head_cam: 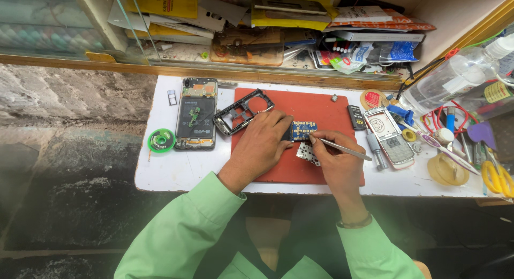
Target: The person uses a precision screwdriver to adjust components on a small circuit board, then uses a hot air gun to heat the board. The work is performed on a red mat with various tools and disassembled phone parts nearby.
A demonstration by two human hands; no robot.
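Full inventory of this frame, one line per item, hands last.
circuit board: 1, blue, on the mat under both hands
red mat: 1, red, middle of the table
white table: 1, white
opened smartphone: 1, black, left of the mat
phone frame: 1, black, on the mat's left edge
green spool: 1, green, far left
keypad phone: 1, silver, right of the mat
clear bottle: 1, clear, far right
scissors: 1, yellow handles, right edge
metal tool: 1, silver, in right hand
left hand: steadies the board
right hand: grip on the tool
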